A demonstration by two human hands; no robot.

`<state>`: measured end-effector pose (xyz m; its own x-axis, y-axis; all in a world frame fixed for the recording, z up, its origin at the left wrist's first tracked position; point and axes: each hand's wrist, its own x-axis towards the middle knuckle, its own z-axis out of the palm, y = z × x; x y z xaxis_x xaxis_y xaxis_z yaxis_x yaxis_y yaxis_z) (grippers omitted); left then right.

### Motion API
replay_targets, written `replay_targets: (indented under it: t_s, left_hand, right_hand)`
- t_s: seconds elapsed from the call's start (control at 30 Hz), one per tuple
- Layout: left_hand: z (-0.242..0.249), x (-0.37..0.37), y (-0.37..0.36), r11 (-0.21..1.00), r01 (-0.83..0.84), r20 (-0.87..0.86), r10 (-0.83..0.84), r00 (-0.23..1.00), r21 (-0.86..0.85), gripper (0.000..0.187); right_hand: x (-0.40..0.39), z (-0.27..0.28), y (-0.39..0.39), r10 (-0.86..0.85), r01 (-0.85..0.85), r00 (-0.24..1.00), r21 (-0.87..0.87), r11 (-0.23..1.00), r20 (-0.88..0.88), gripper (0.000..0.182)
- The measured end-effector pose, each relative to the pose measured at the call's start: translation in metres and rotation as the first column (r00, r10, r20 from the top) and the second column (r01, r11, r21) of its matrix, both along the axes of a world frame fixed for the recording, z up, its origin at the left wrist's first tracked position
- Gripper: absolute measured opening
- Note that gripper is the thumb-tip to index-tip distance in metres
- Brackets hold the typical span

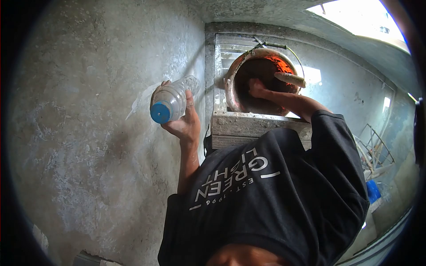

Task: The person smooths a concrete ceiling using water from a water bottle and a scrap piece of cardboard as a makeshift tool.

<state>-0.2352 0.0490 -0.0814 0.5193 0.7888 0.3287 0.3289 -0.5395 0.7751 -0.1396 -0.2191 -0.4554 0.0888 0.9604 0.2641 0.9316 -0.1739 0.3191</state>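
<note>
A clear plastic bottle with a blue cap is in my left hand, fingers wrapped round it, beside the grey wall. The cap end points toward me. My right hand reaches inside a round bucket with an orange inner wall; its fingers look curled over the dark contents, and whatever they hold is hidden. A tool's pale handle rests across the bucket's right rim. The bucket's thin wire handle has a dark grip and stands up at the far side.
The bucket is on a wooden slatted platform in front of my body. A rough plastered wall runs along the left. At the right are a metal frame and a blue container. A bright opening is at the upper right.
</note>
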Motion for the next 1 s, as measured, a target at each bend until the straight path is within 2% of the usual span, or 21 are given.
replay_targets:
  t_s: [0.03,0.1,0.13,0.17,0.2,0.23,0.3,0.4,0.5,0.57,0.63,0.67,0.7,0.77,0.8,0.83,0.9,0.97,1.0]
  left_hand:
    - [-0.001,0.000,0.000,1.000,0.001,0.000,-0.001,1.000,0.012,0.050]
    - [-0.001,0.001,0.000,1.000,-0.002,0.007,0.002,1.000,0.003,0.050]
    - [0.000,0.001,-0.001,1.000,-0.006,0.012,0.006,1.000,-0.007,0.051]
    - [0.000,0.001,-0.001,1.000,-0.005,0.013,0.005,1.000,-0.004,0.051]
    - [0.000,0.001,-0.001,1.000,-0.003,0.017,0.004,1.000,-0.010,0.051]
    - [0.001,0.000,-0.001,1.000,-0.003,0.019,0.003,1.000,-0.016,0.051]
    - [0.001,0.002,-0.003,1.000,-0.008,0.032,0.009,0.999,-0.028,0.051]
    - [0.000,0.004,-0.005,0.999,-0.007,0.042,0.008,0.999,-0.043,0.049]
    - [0.002,0.003,-0.005,0.999,-0.002,0.040,0.004,0.999,-0.046,0.048]
    - [0.003,0.002,-0.005,0.999,-0.009,0.045,0.011,0.999,-0.041,0.047]
    - [0.006,0.001,-0.004,0.999,-0.007,0.034,0.008,0.999,-0.037,0.050]
    - [0.006,0.000,-0.004,1.000,-0.008,0.043,0.010,0.999,-0.030,0.050]
    - [0.006,-0.001,-0.003,1.000,-0.006,0.033,0.007,0.999,-0.031,0.051]
    - [0.006,-0.001,-0.003,1.000,-0.010,0.041,0.011,0.999,-0.020,0.053]
    - [0.006,0.002,-0.004,0.999,-0.024,0.073,0.026,0.997,-0.021,0.049]
    - [0.005,0.004,-0.004,0.999,-0.040,0.109,0.042,0.993,-0.021,0.046]
    - [-0.001,0.001,-0.004,0.997,-0.062,0.162,0.069,0.984,-0.048,0.047]
    - [-0.011,-0.003,-0.003,0.995,-0.084,0.031,0.085,0.996,-0.045,0.046]
    - [-0.016,-0.004,-0.003,0.996,-0.077,0.038,0.078,0.996,-0.047,0.047]
  right_hand:
    - [0.001,0.012,0.004,0.008,-0.025,0.964,-0.059,0.998,-0.267,0.038]
    - [-0.001,0.028,0.010,-0.001,-0.064,0.858,-0.109,0.992,-0.514,0.034]
    - [0.001,0.034,0.016,-0.097,-0.052,0.753,-0.206,0.977,-0.651,0.033]
    - [0.003,0.039,0.021,-0.264,-0.038,0.599,-0.356,0.934,-0.756,0.031]
    - [0.007,0.045,0.025,-0.435,-0.029,0.431,-0.494,0.869,-0.790,0.030]
    - [0.011,0.050,0.029,-0.558,-0.033,0.285,-0.589,0.807,-0.780,0.029]
    - [0.022,0.062,0.034,-0.685,-0.046,0.092,-0.690,0.722,-0.723,0.027]
    - [0.036,0.082,0.039,-0.749,-0.100,-0.117,-0.743,0.662,-0.652,0.027]
    - [0.052,0.108,0.044,-0.779,-0.193,-0.367,-0.777,0.599,-0.509,0.028]
    - [0.067,0.137,0.048,-0.738,-0.271,-0.568,-0.763,0.587,-0.365,0.030]
    - [0.076,0.154,0.046,-0.593,-0.264,-0.748,-0.686,0.678,-0.298,0.032]
    - [0.079,0.165,0.045,-0.424,-0.233,-0.886,-0.608,0.759,-0.189,0.033]
    - [0.085,0.185,0.051,-0.424,-0.228,-0.883,-0.604,0.764,-0.203,0.033]
    - [0.095,0.221,0.062,-0.274,-0.165,-0.959,-0.631,0.758,-0.078,0.034]
    - [0.102,0.224,0.059,-0.226,-0.133,-0.968,-0.553,0.823,-0.105,0.037]
    - [0.107,0.238,0.064,-0.233,-0.125,-0.963,-0.543,0.830,-0.133,0.037]
    - [0.116,0.273,0.069,-0.167,0.001,-0.939,-0.488,0.873,-0.301,0.033]
    - [0.126,0.261,0.060,0.013,0.110,-0.919,-0.224,0.968,-0.394,0.036]
    - [0.132,0.260,0.064,-0.002,0.149,-0.792,-0.197,0.969,-0.610,0.036]
